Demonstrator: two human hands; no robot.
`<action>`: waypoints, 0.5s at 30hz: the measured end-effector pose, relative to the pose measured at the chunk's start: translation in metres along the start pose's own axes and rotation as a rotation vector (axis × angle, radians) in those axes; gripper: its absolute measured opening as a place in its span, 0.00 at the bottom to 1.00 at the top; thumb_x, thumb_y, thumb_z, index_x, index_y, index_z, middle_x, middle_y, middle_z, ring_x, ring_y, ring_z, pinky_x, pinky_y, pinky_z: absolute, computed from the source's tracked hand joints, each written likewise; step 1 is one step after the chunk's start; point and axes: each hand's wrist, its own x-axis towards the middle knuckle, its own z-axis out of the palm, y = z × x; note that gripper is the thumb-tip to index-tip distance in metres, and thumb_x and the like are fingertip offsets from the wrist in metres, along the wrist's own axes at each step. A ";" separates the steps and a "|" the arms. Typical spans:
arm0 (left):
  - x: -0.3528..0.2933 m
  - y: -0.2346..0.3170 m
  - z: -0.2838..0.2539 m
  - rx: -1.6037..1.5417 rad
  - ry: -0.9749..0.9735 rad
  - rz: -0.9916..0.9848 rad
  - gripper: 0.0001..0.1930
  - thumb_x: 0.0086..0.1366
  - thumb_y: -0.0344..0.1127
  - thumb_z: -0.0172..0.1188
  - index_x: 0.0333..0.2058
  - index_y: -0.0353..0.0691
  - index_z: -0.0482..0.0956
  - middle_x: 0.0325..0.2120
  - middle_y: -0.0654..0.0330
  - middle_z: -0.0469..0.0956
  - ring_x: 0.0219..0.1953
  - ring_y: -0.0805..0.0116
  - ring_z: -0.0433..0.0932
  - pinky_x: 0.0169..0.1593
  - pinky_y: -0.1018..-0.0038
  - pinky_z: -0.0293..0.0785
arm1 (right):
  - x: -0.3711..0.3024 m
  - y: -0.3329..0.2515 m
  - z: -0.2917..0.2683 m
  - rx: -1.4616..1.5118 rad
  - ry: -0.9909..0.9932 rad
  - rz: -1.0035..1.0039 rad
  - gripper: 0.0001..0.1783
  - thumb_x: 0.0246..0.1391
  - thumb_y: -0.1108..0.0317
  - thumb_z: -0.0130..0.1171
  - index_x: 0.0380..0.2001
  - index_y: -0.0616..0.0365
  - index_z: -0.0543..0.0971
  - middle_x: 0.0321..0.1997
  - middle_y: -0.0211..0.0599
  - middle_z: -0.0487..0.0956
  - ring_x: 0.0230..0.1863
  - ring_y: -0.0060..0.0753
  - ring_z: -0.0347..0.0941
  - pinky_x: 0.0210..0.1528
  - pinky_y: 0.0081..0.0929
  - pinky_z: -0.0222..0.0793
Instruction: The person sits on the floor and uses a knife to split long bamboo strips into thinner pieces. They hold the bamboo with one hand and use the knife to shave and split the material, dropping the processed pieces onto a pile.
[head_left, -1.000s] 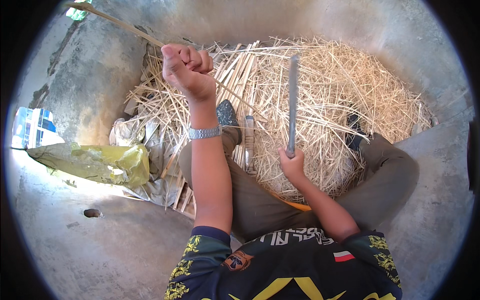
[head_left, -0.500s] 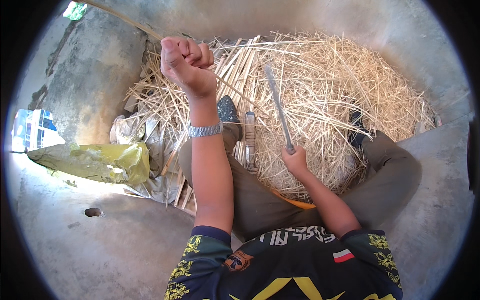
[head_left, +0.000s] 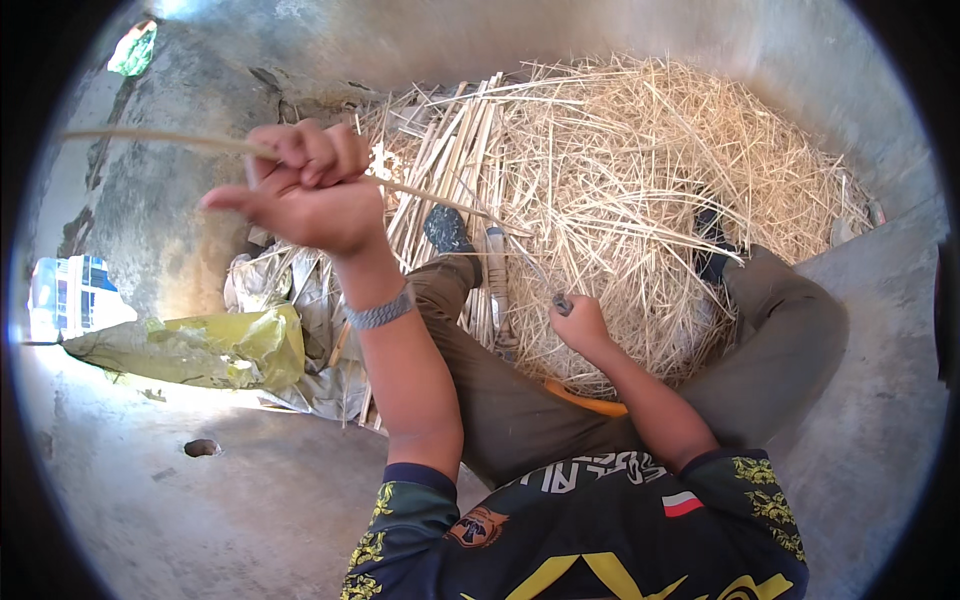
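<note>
My left hand (head_left: 318, 195), raised at upper left, has its fingers curled round a long thin bamboo strip (head_left: 425, 196), with the thumb stretched out. One end of the strip runs off to the left; the other slopes down toward the knife. Lower and to the right, my right hand (head_left: 582, 328) is closed on the handle of a long narrow knife (head_left: 560, 302). Its blade points forward and left, seen nearly edge-on beside the strip's lower end. Whether the blade touches the strip I cannot tell.
A heap of shavings (head_left: 640, 190) spreads in front of my legs, with split bamboo strips (head_left: 462, 140) at its left. A tool with a wrapped handle (head_left: 497, 275) lies by my left shoe (head_left: 448, 232). A yellow sack (head_left: 250, 345) lies at left; concrete walls (head_left: 600, 30) curve around.
My left hand has moved left and slightly down, turning with the strip. The knife in my right hand has tipped from upright in view to nearly edge-on, close to the strip.
</note>
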 end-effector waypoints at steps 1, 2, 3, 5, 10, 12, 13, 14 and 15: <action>0.002 0.011 -0.001 -0.079 -0.006 -0.016 0.36 0.69 0.76 0.26 0.19 0.50 0.59 0.11 0.73 0.49 0.12 0.81 0.45 0.14 0.79 0.40 | 0.003 0.011 0.000 0.020 -0.019 0.028 0.14 0.52 0.64 0.60 0.29 0.67 0.82 0.22 0.50 0.80 0.27 0.45 0.79 0.32 0.41 0.73; 0.003 0.022 -0.001 -0.159 -0.012 -0.032 0.37 0.69 0.75 0.23 0.17 0.51 0.58 0.10 0.74 0.49 0.12 0.81 0.45 0.15 0.79 0.40 | 0.005 0.027 -0.003 0.007 -0.016 0.145 0.15 0.51 0.63 0.60 0.29 0.68 0.82 0.22 0.50 0.80 0.26 0.44 0.79 0.31 0.41 0.72; 0.002 0.040 0.006 -0.178 -0.101 -0.055 0.36 0.70 0.75 0.21 0.18 0.52 0.57 0.10 0.74 0.48 0.12 0.81 0.44 0.15 0.79 0.39 | 0.007 0.047 -0.006 -0.005 -0.018 0.257 0.16 0.51 0.62 0.61 0.28 0.69 0.81 0.23 0.49 0.80 0.25 0.43 0.78 0.30 0.40 0.72; -0.005 0.060 0.019 -0.269 -0.195 -0.127 0.35 0.68 0.76 0.19 0.19 0.53 0.54 0.10 0.73 0.47 0.13 0.80 0.41 0.15 0.78 0.38 | 0.015 0.056 -0.006 -0.003 0.017 0.347 0.16 0.52 0.62 0.61 0.27 0.69 0.81 0.24 0.48 0.81 0.24 0.42 0.78 0.29 0.39 0.71; -0.006 0.069 0.023 -0.191 -0.159 -0.022 0.36 0.66 0.78 0.19 0.18 0.53 0.54 0.10 0.74 0.47 0.12 0.81 0.41 0.15 0.79 0.38 | 0.012 0.017 -0.008 0.135 0.112 0.193 0.15 0.53 0.64 0.61 0.34 0.68 0.83 0.25 0.47 0.82 0.24 0.40 0.79 0.29 0.40 0.72; -0.008 0.081 0.019 -0.141 -0.106 0.040 0.37 0.66 0.78 0.19 0.18 0.53 0.55 0.10 0.75 0.48 0.12 0.81 0.42 0.14 0.79 0.38 | 0.007 -0.010 -0.012 0.009 0.094 -0.049 0.15 0.54 0.64 0.61 0.35 0.68 0.83 0.26 0.47 0.82 0.25 0.40 0.79 0.29 0.39 0.72; -0.010 0.095 0.025 -0.144 -0.139 0.063 0.38 0.66 0.78 0.20 0.17 0.53 0.58 0.10 0.75 0.49 0.11 0.82 0.43 0.13 0.80 0.38 | 0.004 -0.015 -0.011 -0.051 0.075 -0.169 0.15 0.54 0.64 0.61 0.35 0.68 0.83 0.27 0.47 0.82 0.25 0.39 0.80 0.29 0.39 0.73; -0.010 0.117 0.016 -0.085 -0.085 0.136 0.37 0.67 0.78 0.21 0.17 0.53 0.58 0.09 0.76 0.50 0.11 0.82 0.43 0.13 0.80 0.38 | 0.005 -0.012 -0.007 0.021 0.047 -0.069 0.15 0.54 0.63 0.62 0.36 0.68 0.83 0.27 0.46 0.82 0.26 0.39 0.80 0.30 0.39 0.73; -0.018 0.139 0.023 -0.160 -0.033 0.107 0.36 0.68 0.77 0.24 0.16 0.53 0.56 0.08 0.76 0.50 0.10 0.82 0.43 0.13 0.80 0.39 | 0.008 0.000 -0.006 0.084 0.028 0.041 0.16 0.54 0.63 0.62 0.37 0.68 0.83 0.27 0.46 0.83 0.26 0.39 0.81 0.31 0.39 0.74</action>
